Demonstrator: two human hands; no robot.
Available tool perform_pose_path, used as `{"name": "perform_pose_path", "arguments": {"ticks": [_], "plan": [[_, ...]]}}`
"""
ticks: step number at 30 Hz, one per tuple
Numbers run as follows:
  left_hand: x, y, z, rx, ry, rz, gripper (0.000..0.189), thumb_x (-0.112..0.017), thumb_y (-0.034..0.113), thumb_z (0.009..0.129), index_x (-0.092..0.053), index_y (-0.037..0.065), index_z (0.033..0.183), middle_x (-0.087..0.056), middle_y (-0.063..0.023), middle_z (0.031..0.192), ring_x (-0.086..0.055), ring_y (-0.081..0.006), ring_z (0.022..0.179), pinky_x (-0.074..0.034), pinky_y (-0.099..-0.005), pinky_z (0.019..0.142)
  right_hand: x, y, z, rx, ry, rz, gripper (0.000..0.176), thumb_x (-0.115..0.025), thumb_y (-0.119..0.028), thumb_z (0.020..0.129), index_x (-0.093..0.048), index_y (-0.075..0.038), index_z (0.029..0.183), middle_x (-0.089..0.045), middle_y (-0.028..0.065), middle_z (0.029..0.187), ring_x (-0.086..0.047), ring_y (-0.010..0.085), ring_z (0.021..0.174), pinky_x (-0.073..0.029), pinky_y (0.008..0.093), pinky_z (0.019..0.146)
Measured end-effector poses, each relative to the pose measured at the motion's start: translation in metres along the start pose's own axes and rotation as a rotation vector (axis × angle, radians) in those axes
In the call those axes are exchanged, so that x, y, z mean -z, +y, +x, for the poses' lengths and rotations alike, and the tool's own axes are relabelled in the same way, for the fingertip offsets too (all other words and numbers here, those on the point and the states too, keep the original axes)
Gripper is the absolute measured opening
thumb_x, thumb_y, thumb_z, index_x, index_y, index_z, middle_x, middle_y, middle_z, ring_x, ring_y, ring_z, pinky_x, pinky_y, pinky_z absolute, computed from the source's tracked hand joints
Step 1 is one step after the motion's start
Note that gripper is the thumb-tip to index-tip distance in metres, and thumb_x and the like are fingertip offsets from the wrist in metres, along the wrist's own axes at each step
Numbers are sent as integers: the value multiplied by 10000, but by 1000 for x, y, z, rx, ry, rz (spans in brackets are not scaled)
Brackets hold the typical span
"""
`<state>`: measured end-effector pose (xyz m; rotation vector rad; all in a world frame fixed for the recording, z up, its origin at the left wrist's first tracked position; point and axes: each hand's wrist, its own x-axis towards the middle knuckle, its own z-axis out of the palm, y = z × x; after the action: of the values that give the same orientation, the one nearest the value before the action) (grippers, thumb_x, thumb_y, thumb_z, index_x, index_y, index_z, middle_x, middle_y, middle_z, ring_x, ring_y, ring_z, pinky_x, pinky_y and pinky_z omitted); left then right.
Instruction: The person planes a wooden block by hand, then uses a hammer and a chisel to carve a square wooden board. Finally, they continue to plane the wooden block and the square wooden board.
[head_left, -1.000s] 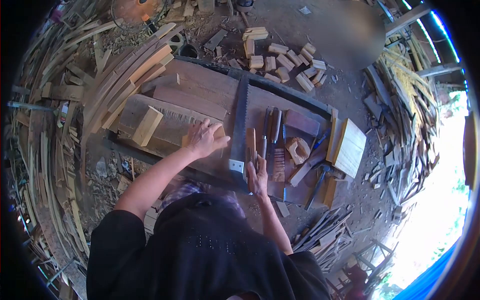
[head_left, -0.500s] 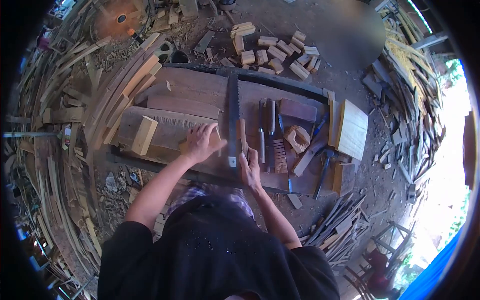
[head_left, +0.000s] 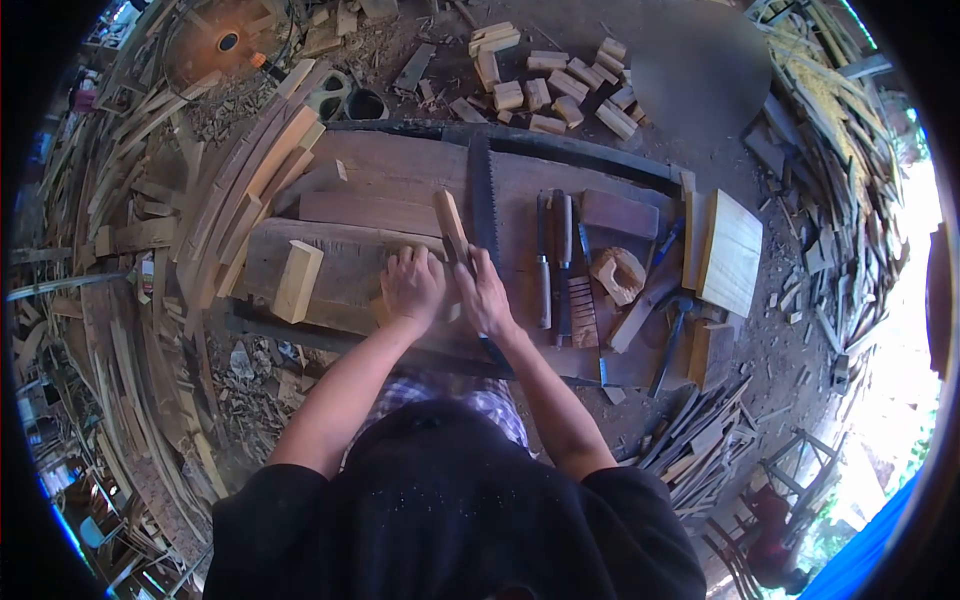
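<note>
On a wooden block at the near side of the workbench point(head_left: 390, 155), my left hand point(head_left: 412, 290) presses down with curled fingers, mostly covering the block. My right hand point(head_left: 482, 295) is closed around a narrow wooden piece point(head_left: 450, 218), which is raised and tilted away from me. A long saw blade point(head_left: 483, 195) lies across the bench just beyond my right hand. Left of my left hand, a pale wood block point(head_left: 298, 281) rests on a thick board point(head_left: 345, 262). Chisels point(head_left: 544, 290) lie to the right of the saw.
Right on the bench are a dark red-brown block point(head_left: 620, 213), a hollowed wood piece point(head_left: 618, 276), a hammer point(head_left: 672, 340) and a pale board point(head_left: 731, 252). Cut blocks point(head_left: 568, 85) lie on the ground beyond. Wood strips point(head_left: 245, 190) are stacked at the left.
My right hand has lifted the narrow wooden piece off the saw area and brought it left, closer to my left hand. My left hand's fingers have curled over the block. The view has shifted slightly.
</note>
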<state>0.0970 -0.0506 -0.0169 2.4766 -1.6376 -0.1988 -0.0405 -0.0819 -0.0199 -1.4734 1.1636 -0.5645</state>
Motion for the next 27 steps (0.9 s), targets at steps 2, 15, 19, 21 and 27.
{"name": "perform_pose_path", "arguments": {"ticks": [2, 15, 19, 21, 27], "plan": [[-3, -1, -1, -29, 38, 26, 220, -475, 255, 923, -597, 82, 866, -617, -124, 928, -589, -338, 906, -478, -479, 794, 10, -3, -39, 31, 2, 10, 411, -505, -272, 994, -418, -32, 1315, -542, 273, 1124, -540, 472, 1076, -447, 492, 902], [2, 3, -2, 22, -6, -16, 210, -469, 259, 931, -602, 98, 916, -612, -119, 965, -583, -331, 922, -460, -492, 802, 19, -7, -45, 18, -65, 23, 406, -485, -265, 1007, -412, -35, 1334, -540, 274, 1172, -543, 462, 1118, -445, 458, 924], [-5, -3, -2, -12, 26, 11, 209, -495, 273, 914, -608, 98, 902, -614, -116, 941, -585, -330, 907, -464, -490, 779, 10, -14, -19, -92, -95, -2, 373, -474, -252, 1009, -410, -33, 1303, -548, 272, 1137, -556, 453, 1095, -448, 455, 907], [-1, 3, -2, 18, 92, -11, 207, -506, 274, 904, -604, 96, 867, -612, -114, 928, -585, -333, 904, -468, -492, 764, 1, -2, 6, -50, -91, -36, 364, -474, -252, 1009, -410, -33, 1292, -551, 271, 1124, -559, 452, 1087, -448, 454, 902], [-10, -3, -4, 10, 64, -95, 183, -537, 253, 872, -602, 83, 850, -626, -127, 922, -591, -333, 903, -469, -496, 765, 20, -6, -51, -150, -147, 47, 438, -465, -301, 1014, -354, -50, 1356, -550, 298, 1143, -575, 462, 1096, -453, 469, 914]]}}
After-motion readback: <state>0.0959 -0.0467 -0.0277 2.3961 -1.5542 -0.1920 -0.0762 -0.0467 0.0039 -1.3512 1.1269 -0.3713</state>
